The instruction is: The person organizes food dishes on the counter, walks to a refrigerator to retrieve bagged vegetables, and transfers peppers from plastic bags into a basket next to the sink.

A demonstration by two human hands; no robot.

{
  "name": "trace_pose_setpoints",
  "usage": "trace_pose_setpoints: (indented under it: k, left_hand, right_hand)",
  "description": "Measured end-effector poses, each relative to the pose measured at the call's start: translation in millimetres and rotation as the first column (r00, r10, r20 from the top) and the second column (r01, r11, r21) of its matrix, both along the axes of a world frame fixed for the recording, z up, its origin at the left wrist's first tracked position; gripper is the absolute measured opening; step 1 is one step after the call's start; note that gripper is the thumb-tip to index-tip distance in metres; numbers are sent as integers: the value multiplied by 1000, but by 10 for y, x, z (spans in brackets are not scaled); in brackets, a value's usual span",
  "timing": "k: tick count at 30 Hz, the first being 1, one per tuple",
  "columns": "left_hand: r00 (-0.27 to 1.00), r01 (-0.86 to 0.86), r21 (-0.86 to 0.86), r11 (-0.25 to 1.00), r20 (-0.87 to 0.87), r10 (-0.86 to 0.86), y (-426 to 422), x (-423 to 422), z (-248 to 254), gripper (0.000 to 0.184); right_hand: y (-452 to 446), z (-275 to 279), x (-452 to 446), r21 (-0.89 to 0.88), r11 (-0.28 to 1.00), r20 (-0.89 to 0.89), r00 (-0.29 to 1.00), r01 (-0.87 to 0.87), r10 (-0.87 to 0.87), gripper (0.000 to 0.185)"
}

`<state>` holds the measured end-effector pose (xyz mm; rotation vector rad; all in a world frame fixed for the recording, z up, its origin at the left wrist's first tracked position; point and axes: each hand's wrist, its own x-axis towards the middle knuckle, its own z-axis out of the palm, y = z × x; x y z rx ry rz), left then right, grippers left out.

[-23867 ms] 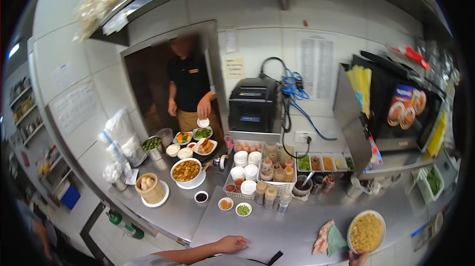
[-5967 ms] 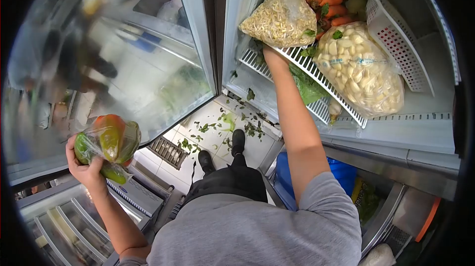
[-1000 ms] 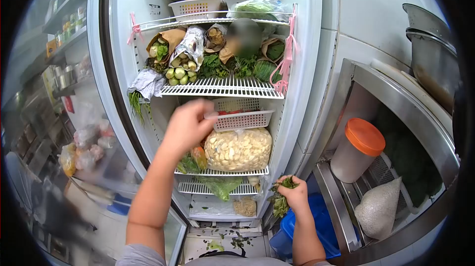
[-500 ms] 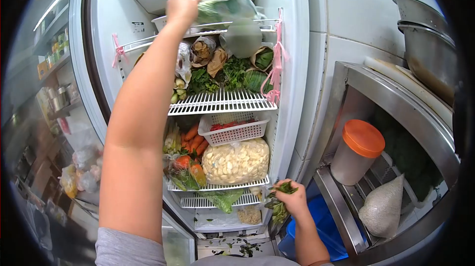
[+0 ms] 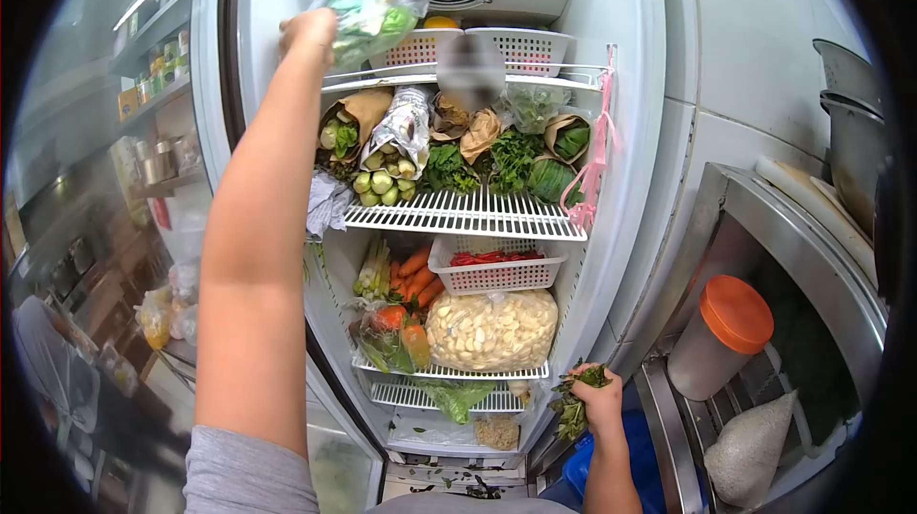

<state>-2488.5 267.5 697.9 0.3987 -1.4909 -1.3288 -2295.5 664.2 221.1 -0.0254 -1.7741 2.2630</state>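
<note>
My left hand is raised at the upper left of the open fridge, closed on a clear plastic bag of green vegetables. The bag hangs in front of the top shelf, close to a white perforated basket. Low on the right, my right hand is wrapped round a bunch of leafy greens, beside the fridge opening. Under the top shelf, wrapped vegetables and loose herbs lie on a white wire shelf.
Lower shelves hold a bag of peeled garlic, carrots and a basket of red chillies. To the right, a metal rack bears an orange-lidded container and a bag of white grains. A blue bin stands below my right hand.
My left hand has moved left with the bag, uncovering baskets on the top shelf. The view has shifted. My right hand still grips the greens.
</note>
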Motion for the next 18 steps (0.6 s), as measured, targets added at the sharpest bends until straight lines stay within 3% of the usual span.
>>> trace_pose_setpoints:
  k: [1, 2, 3, 4, 5, 6, 7, 9, 11, 12, 13, 15, 17, 18]
  left_hand:
    - [994, -110, -281, 953, -23, 108, 342, 263, -101, 80]
    - [942, -324, -470, 821, -243, 233, 577, 266, -172, 79]
    - [812, -580, -540, 610, -443, 380, 752, 118, -160, 76]
    - [804, -594, -629, 502, -492, 335, 1014, 134, -205, 66]
    - [838, -544, -730, 415, -504, 211, 1170, -7, -192, 56]
    - [934, -356, -853, 381, -342, 106, 1350, -147, -186, 52]
    - [987, -150, -910, 387, -114, 115, 1570, -173, -223, 56]
    - [996, 63, -932, 356, 79, 30, 1743, -622, -221, 65]
    - [997, 29, -941, 338, 49, 51, 1842, -898, -204, 78]
    - [933, 308, -866, 394, 356, 52, 1911, -814, -162, 88]
    - [871, 470, -779, 414, 486, -74, 1846, -1022, -118, 92]
    - [790, 581, -726, 368, 611, -45, 1818, -991, -141, 85]
    - [848, 495, -813, 308, 528, 32, 1845, -893, -110, 76]
    - [870, 469, -795, 384, 491, -47, 1844, -841, -108, 62]
  right_hand:
    - [-11, -18, -15, -6, 1000, -4, 1000, -12, 12, 17]
    - [-15, -45, -23, -11, 1000, -7, 1000, -19, 19, 17]
    - [-16, -73, -28, -14, 1000, -6, 1000, -2, 2, 17]
    - [-24, -97, -37, -20, 1000, -29, 999, -14, 14, 17]
    - [-28, -116, -38, -24, 999, -51, 998, -28, 26, 17]
    - [-26, -137, -26, -23, 999, -51, 998, -34, 33, 17]
    - [-17, -136, -7, 17, 999, -7, 999, -37, 37, 19]
    - [-4, -160, 64, -21, 999, -18, 999, -35, 35, 18]
    - [51, -261, 114, -83, 996, 11, 999, -37, 38, 18]
    - [86, -267, 156, -93, 995, 27, 999, -29, 32, 18]
    - [113, -279, 198, -105, 994, 46, 999, -24, 29, 18]
    - [180, -337, 227, -123, 992, 40, 999, 12, -7, 18]
    - [222, -354, 276, -136, 990, 35, 999, 32, -28, 18]
    - [245, -315, 288, -118, 992, 39, 998, 50, -46, 18]
